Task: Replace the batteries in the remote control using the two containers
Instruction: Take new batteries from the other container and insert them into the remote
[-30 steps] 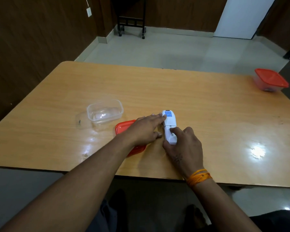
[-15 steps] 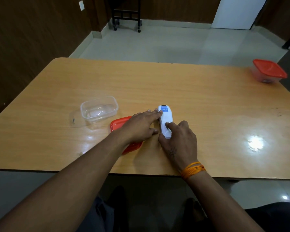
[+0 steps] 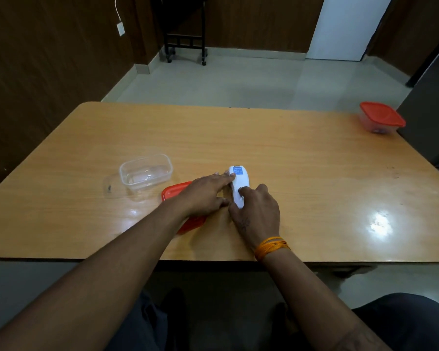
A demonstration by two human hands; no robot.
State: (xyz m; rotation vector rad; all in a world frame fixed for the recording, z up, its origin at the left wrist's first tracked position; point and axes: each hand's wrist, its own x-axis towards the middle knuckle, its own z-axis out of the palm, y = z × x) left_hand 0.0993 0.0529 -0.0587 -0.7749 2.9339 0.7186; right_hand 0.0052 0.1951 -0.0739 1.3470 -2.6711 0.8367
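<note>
Left hand [image 3: 205, 193] lies flat, fingers straight, tips touching the remote [image 3: 238, 184]; right hand [image 3: 257, 210] curls over the remote's near end, thumb pressing its back. Both sit as they did a moment ago, and nothing has shifted. One remote lies mid-tabletop [image 3: 302, 160]. Two tubs: one open tub [image 3: 146, 171] left of the remote, one lidded tub [image 3: 380, 117] far right. One loose lid [image 3: 174, 192] lies under the left wrist.

bare table [image 3: 302, 153] right of the remote [image 3: 239, 184]; clear tub [image 3: 146, 171] and red lid [image 3: 173, 192] crowd its left.
</note>
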